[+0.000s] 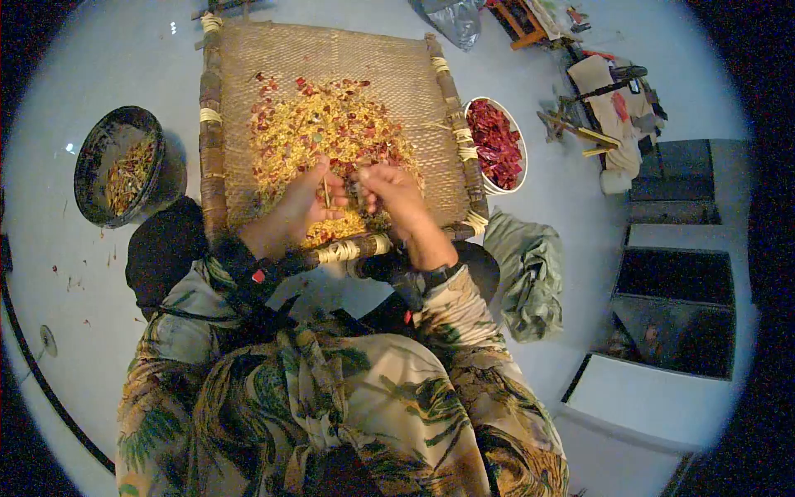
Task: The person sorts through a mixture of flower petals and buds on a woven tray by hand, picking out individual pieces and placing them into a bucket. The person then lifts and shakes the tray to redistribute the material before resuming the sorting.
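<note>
My left hand (310,199) is over the near part of a woven mesh frame (377,50), palm partly up and fingers curled around a thin pale stem (326,190). Close to its right, my right hand (394,192) is closed in a pinch, with a small dark bit at its fingertips that I cannot make out. Beneath and beyond both hands, yellow seeds (291,124) mixed with red dried chili pieces lie spread on the mesh. The two hands are apart by a small gap.
A black basin (87,174) with dry stems stands at the left. Right of the frame is a white bucket (520,176) of red dried chili skins. A crumpled greenish sack (530,277) lies by my right knee. Scraps dot the floor at left; tools lie far right.
</note>
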Action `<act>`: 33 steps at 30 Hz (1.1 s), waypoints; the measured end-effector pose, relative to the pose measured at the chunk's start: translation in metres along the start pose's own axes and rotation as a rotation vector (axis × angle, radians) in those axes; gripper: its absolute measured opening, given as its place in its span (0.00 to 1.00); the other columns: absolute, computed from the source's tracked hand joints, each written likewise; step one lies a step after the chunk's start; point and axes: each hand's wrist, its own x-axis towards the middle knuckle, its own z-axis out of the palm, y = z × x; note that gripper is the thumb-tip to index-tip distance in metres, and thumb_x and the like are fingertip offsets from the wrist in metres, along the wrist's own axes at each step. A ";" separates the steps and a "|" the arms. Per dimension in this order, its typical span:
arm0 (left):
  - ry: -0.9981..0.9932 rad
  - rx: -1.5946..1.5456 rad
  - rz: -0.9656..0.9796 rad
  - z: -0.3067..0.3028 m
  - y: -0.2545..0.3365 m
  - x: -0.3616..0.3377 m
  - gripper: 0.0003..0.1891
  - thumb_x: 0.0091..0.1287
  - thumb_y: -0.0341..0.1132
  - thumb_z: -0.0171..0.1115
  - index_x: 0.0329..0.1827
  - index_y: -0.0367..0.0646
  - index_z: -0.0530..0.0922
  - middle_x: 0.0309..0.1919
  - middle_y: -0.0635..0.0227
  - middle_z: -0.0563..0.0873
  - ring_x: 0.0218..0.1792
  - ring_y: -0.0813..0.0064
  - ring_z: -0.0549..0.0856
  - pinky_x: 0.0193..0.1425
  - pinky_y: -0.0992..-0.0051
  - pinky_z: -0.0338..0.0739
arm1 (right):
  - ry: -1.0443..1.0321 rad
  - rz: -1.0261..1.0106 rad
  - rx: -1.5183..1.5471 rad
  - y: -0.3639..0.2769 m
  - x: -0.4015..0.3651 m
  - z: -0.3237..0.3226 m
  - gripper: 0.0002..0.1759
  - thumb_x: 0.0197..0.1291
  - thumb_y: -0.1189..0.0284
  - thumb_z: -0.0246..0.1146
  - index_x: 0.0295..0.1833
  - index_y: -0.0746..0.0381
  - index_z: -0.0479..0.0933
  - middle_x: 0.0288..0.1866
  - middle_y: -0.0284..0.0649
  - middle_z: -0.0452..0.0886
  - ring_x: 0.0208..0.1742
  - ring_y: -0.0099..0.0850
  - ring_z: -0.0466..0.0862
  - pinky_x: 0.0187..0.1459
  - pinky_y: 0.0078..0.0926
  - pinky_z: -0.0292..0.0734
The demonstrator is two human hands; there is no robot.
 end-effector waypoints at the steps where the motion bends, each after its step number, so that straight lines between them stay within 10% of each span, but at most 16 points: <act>1: -0.035 -0.045 0.014 0.005 -0.001 -0.002 0.21 0.70 0.54 0.45 0.36 0.45 0.74 0.27 0.70 0.76 0.28 0.76 0.76 0.35 0.69 0.76 | -0.023 0.008 0.001 0.000 -0.002 0.008 0.11 0.63 0.63 0.59 0.36 0.60 0.77 0.24 0.27 0.74 0.23 0.17 0.71 0.26 0.15 0.66; 9: 0.125 0.071 0.131 -0.008 -0.004 0.000 0.16 0.68 0.51 0.51 0.31 0.50 0.71 0.22 0.76 0.74 0.19 0.83 0.71 0.20 0.80 0.66 | 0.464 -0.327 -0.472 0.062 0.037 -0.078 0.12 0.58 0.65 0.64 0.38 0.64 0.79 0.28 0.33 0.80 0.27 0.21 0.75 0.29 0.19 0.69; 18: 0.159 0.133 0.174 -0.006 0.003 -0.008 0.14 0.68 0.48 0.54 0.29 0.50 0.69 0.19 0.78 0.70 0.16 0.86 0.66 0.18 0.83 0.60 | 0.412 -0.278 -1.291 0.044 0.042 -0.061 0.16 0.51 0.63 0.67 0.38 0.64 0.77 0.34 0.51 0.81 0.35 0.50 0.80 0.37 0.41 0.73; 28: 0.158 0.254 0.204 -0.009 0.000 -0.005 0.15 0.69 0.48 0.51 0.28 0.50 0.70 0.19 0.78 0.70 0.17 0.85 0.66 0.19 0.81 0.60 | 0.543 -0.234 -0.728 0.075 0.064 -0.117 0.16 0.52 0.62 0.67 0.30 0.65 0.77 0.21 0.45 0.78 0.24 0.32 0.77 0.29 0.33 0.70; 33: 0.102 0.239 0.203 -0.013 0.000 -0.005 0.14 0.69 0.48 0.50 0.29 0.49 0.70 0.19 0.77 0.71 0.18 0.85 0.67 0.19 0.81 0.61 | 0.596 -0.197 -0.960 0.042 0.076 -0.090 0.14 0.52 0.63 0.66 0.30 0.64 0.78 0.22 0.44 0.79 0.23 0.30 0.76 0.30 0.32 0.71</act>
